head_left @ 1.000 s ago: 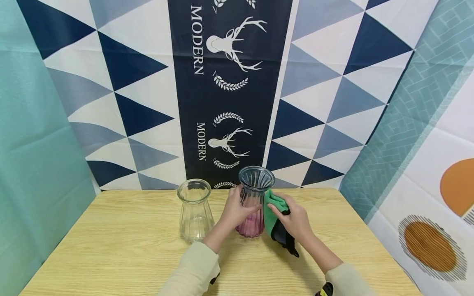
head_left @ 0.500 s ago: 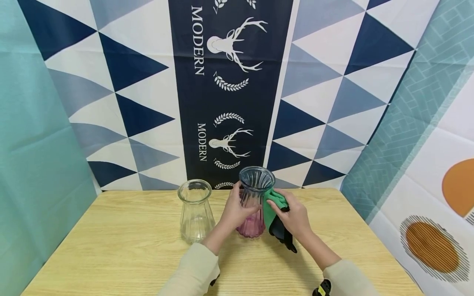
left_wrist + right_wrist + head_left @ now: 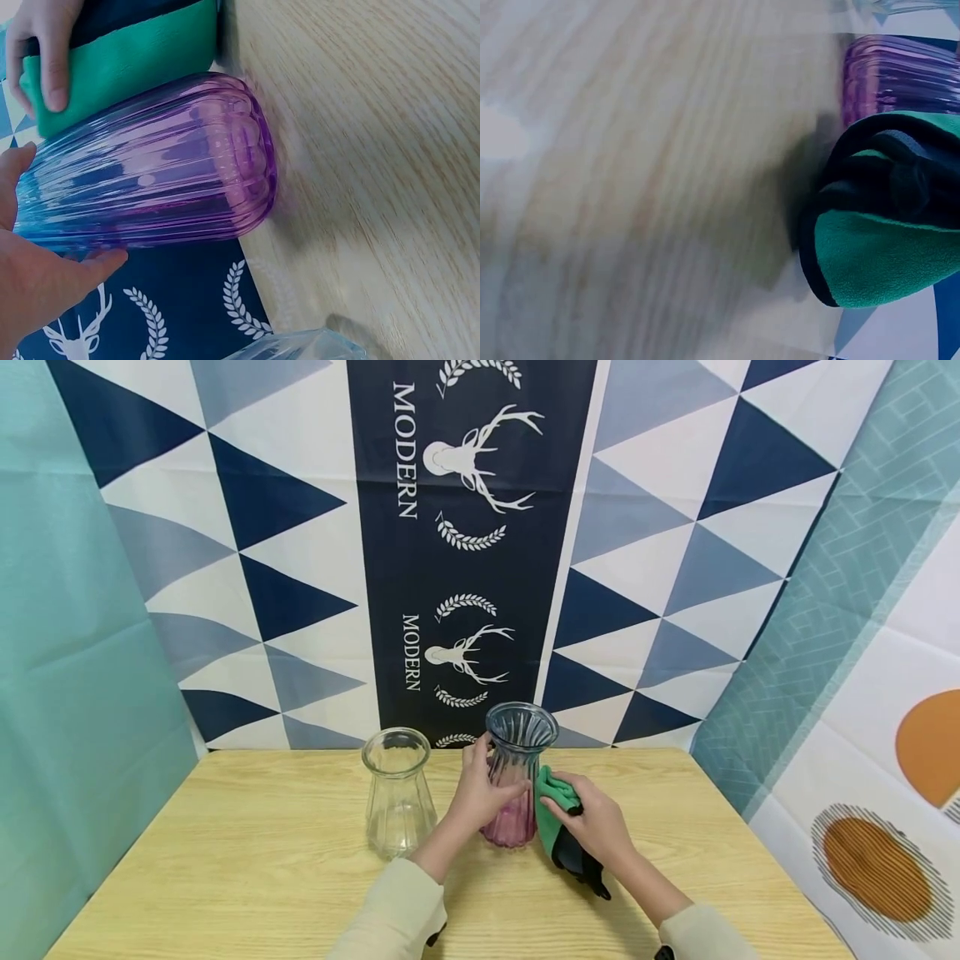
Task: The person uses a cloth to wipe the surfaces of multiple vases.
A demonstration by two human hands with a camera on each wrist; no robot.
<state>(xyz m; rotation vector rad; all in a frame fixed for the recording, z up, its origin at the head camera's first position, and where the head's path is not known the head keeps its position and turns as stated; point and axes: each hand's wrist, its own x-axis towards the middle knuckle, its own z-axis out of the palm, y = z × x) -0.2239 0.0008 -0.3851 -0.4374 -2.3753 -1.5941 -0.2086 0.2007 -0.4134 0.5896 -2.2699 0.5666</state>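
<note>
A ribbed glass vase (image 3: pixel 513 810), blue at the rim and pink toward the base, stands upright on the table. My left hand (image 3: pixel 482 789) grips its side, thumb across the front and fingers behind. In the left wrist view the vase (image 3: pixel 165 165) shows its scalloped purple base on the wood. My right hand (image 3: pixel 592 818) pinches a folded green and black cloth (image 3: pixel 551 831) against the vase's right side. The cloth (image 3: pixel 885 259) hangs in folds with a black edge in the right wrist view, where the right hand itself is out of sight.
A clear glass vase (image 3: pixel 397 810) stands to the left of the tinted one, close to my left forearm. Both are on a light wood table (image 3: pixel 247 860). Patterned fabric (image 3: pixel 465 568) hangs behind the table, with more fabric at both sides.
My right hand rises slightly with the cloth, then slides down along the vase's side and is now lower. My left hand keeps its grip on the vase.
</note>
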